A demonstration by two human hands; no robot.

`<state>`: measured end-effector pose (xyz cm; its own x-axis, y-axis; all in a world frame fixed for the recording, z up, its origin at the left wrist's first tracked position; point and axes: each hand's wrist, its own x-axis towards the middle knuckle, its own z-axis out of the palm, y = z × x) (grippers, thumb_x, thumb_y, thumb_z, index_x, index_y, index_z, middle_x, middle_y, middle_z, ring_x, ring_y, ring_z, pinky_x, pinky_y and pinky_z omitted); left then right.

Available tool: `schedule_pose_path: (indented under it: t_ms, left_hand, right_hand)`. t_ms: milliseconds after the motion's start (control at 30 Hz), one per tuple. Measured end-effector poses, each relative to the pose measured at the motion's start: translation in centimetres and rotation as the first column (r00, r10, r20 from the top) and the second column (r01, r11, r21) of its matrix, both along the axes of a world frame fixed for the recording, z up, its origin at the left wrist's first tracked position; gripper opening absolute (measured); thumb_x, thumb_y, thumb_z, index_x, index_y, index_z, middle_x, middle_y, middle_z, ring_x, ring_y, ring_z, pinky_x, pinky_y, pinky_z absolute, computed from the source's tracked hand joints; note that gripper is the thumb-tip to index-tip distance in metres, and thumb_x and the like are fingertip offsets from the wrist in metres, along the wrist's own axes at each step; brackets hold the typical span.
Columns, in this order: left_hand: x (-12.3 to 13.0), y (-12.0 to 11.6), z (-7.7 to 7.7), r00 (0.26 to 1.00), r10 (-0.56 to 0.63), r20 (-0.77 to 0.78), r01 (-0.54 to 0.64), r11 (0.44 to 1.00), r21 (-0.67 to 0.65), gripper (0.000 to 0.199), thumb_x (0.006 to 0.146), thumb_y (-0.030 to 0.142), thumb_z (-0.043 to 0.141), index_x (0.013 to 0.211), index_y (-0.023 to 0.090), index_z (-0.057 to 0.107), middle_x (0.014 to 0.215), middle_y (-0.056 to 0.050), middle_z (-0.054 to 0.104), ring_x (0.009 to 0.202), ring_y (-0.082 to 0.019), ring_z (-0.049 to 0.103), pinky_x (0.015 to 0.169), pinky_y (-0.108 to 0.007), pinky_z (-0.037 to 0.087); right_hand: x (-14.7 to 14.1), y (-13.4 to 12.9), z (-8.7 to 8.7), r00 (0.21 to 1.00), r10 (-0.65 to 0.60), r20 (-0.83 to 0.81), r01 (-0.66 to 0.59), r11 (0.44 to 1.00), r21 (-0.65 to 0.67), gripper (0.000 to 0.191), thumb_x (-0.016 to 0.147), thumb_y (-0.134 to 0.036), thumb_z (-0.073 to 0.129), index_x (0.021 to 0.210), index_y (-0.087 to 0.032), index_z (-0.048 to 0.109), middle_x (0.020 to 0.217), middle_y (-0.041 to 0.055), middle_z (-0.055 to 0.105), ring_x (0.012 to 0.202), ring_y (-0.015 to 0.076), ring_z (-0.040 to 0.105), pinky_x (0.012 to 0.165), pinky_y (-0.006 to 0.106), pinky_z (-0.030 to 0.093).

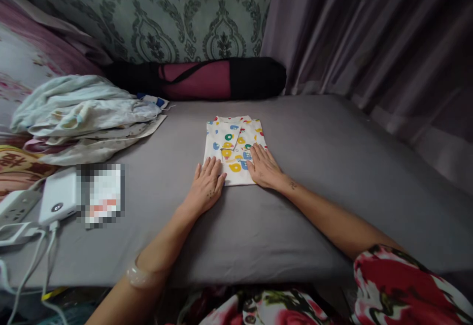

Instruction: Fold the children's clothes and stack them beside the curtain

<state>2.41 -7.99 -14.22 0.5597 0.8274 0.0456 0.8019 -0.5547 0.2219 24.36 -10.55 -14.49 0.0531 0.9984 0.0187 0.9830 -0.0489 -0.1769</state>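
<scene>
A folded white garment (234, 167) with a colourful print of yellow, blue, green and red shapes lies flat on the grey sheet (314, 147), its collar at the far end. My left hand (207, 182) rests palm down on the near left corner of the garment, fingers extended and slightly spread. On the near right part of it lies my right hand (264, 166), also palm down with its fingers stretched out. Neither hand grips anything.
Rumpled pale cloths (88, 113) are heaped at the left. In front of them are a white power bank (59, 194) with cables, a power strip (18, 206) and a blurred-out packet (105, 194). A black and maroon bag (199, 80) lies along the wall.
</scene>
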Motion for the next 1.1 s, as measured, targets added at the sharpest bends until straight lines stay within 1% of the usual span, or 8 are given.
schedule_pose_path:
  t_ms: [167,400,500,600,733,833,933,1100]
  left_hand:
    - [-0.4,0.3,0.0,0.997,0.034,0.075,-0.035,0.999,0.007,0.059,0.101,0.040,0.020,0.149,0.009,0.034,0.157,-0.016,0.032,0.149,-0.026,0.020,0.121,-0.051,0.017]
    - [-1.1,0.8,0.1,0.985,0.078,0.153,-0.075,0.997,-0.024,0.055,0.100,0.037,0.026,0.146,0.009,0.037,0.155,-0.018,0.036,0.148,-0.027,0.024,0.119,-0.053,0.022]
    - [-1.4,1.1,0.1,0.972,0.097,0.212,-0.092,0.995,-0.035,0.053,0.099,0.036,0.027,0.143,0.010,0.040,0.153,-0.018,0.040,0.147,-0.029,0.026,0.118,-0.055,0.024]
    - [-1.6,1.4,0.0,0.960,0.125,0.250,-0.117,0.992,-0.045,0.051,0.099,0.034,0.028,0.141,0.010,0.043,0.150,-0.019,0.043,0.145,-0.030,0.029,0.116,-0.057,0.026]
    - [-1.9,1.5,-0.1,0.949,0.131,0.286,-0.122,0.991,-0.050,0.048,0.099,0.033,0.029,0.139,0.012,0.044,0.148,-0.019,0.046,0.145,-0.031,0.031,0.115,-0.059,0.028]
    - [-2.0,1.6,-0.2,0.939,0.152,0.307,-0.146,0.988,-0.040,0.045,0.098,0.030,0.029,0.136,0.012,0.047,0.145,-0.019,0.049,0.143,-0.031,0.034,0.114,-0.057,0.031]
    - [-2.2,1.8,-0.4,0.923,0.158,0.351,-0.166,0.986,-0.007,0.041,0.097,0.028,0.030,0.131,0.015,0.049,0.140,-0.018,0.054,0.140,-0.031,0.039,0.113,-0.055,0.035]
    - [-2.7,2.3,-0.8,0.910,0.147,0.387,-0.170,0.985,0.025,0.038,0.095,0.023,0.032,0.126,0.015,0.052,0.132,-0.016,0.059,0.134,-0.026,0.047,0.115,-0.047,0.035]
  right_hand:
    - [-0.8,1.2,1.0,1.000,0.000,-0.025,0.000,1.000,-0.014,0.067,0.099,-0.041,0.021,0.152,0.000,0.027,0.161,0.0175,0.018,0.149,0.0274,0.015,0.121,0.044,0.012]
    - [-1.9,2.0,0.1,1.000,0.013,-0.026,-0.013,1.000,0.016,0.065,0.099,-0.038,0.022,0.152,-0.001,0.029,0.160,0.0146,0.023,0.149,0.0258,0.015,0.122,0.040,0.008]
    - [-2.2,2.3,0.8,0.999,0.003,-0.048,-0.004,1.000,-0.025,0.066,0.099,-0.039,0.021,0.151,0.000,0.028,0.160,0.0166,0.023,0.149,0.0270,0.016,0.121,0.041,0.010]
    - [-3.3,3.1,1.5,0.998,0.020,-0.067,-0.019,1.000,0.009,0.067,0.099,-0.040,0.021,0.153,0.000,0.024,0.161,0.0162,0.019,0.150,0.0270,0.014,0.121,0.043,0.010]
    - [-4.8,3.9,0.7,0.993,0.077,-0.085,-0.074,0.997,0.035,0.065,0.099,-0.041,0.022,0.153,-0.003,0.027,0.161,0.0147,0.020,0.150,0.0254,0.014,0.121,0.043,0.010]
    - [-5.2,4.1,0.1,0.994,0.078,-0.074,-0.075,0.997,0.033,0.064,0.099,-0.040,0.023,0.152,-0.004,0.029,0.161,0.0152,0.022,0.149,0.0254,0.016,0.121,0.043,0.009]
    - [-5.5,4.4,0.2,0.995,0.074,-0.065,-0.073,0.997,0.010,0.064,0.099,-0.039,0.025,0.151,-0.003,0.029,0.160,0.0163,0.022,0.149,0.0266,0.017,0.120,0.044,0.009]
    - [-7.3,4.9,0.5,0.991,0.123,-0.059,-0.118,0.990,0.080,0.062,0.099,-0.036,0.026,0.151,-0.001,0.029,0.160,0.0162,0.024,0.149,0.0266,0.016,0.121,0.044,0.007]
